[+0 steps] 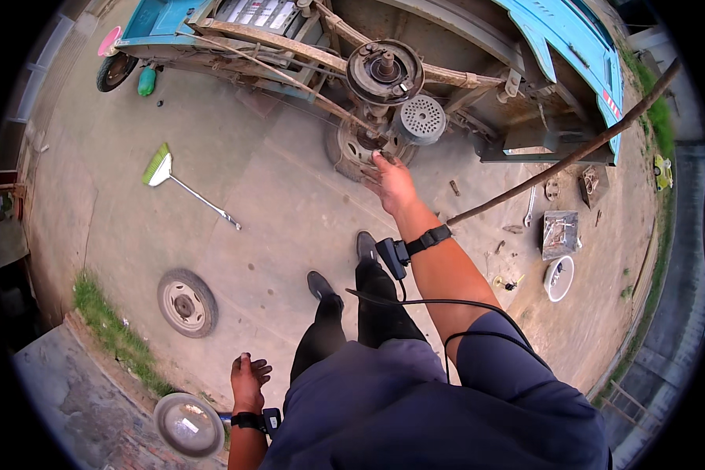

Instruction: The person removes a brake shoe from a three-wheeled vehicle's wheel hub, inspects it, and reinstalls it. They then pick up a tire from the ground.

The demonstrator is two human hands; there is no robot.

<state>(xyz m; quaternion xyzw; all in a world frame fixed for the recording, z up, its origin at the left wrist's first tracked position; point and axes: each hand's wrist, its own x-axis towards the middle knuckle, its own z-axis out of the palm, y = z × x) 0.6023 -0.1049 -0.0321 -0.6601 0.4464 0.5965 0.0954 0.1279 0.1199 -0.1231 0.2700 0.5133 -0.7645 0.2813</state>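
My right hand (pixel 393 186) reaches forward below the rusty wheel hub (pixel 385 72) on the truck's axle. Its fingers are stretched and apart, close over a dusty tyre (pixel 345 157) lying under the axle. By the fingertips is a small dark spot; I cannot tell if it belongs to the hand or the parts behind. A round metal drum with holes (pixel 422 120) hangs or rests right of the hub. Low at my left side, my left hand (pixel 249 381) is empty, its dirty fingers loosely spread.
A long rusty pole (pixel 572 159) slants up right from beside my right wrist. On the ground at right are a wrench (pixel 529 207), a metal tool tray (pixel 560 235) and a white basin (pixel 558 279). A broom (pixel 160 167), spare wheel (pixel 187 303) and grey basin (pixel 189 425) lie left.
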